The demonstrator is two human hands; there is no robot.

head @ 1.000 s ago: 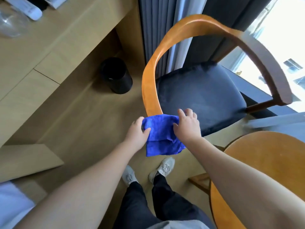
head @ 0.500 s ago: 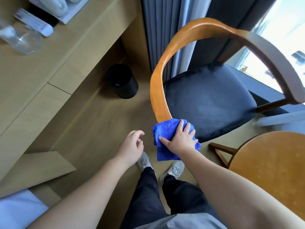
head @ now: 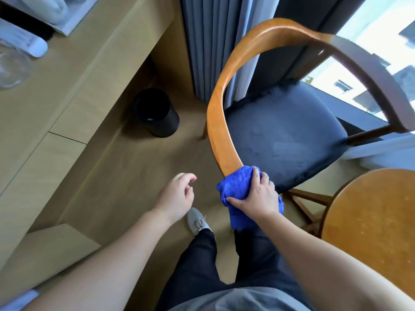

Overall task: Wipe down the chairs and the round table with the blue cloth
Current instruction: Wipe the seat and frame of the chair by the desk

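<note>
Vivid blue cloth (head: 238, 189) under the right hand (head: 261, 196); beside it, an orange-brown chair rail (head: 219, 122), dark navy seat (head: 285, 142).

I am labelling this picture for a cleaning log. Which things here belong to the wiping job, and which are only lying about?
For the job: blue cloth, held by the right hand on the chair rail; round table.
Lying about: black bin on the floor; glass on the desk; curtain.

**One head view, steep look-down**

One wide-angle camera on the person's head, facing forward and down, close in. Own legs (head: 202, 265) at bottom edge; chair (head: 216, 122) near centre, round table (head: 370, 221) cut by right edge, desk (head: 67, 90) at left.
</note>
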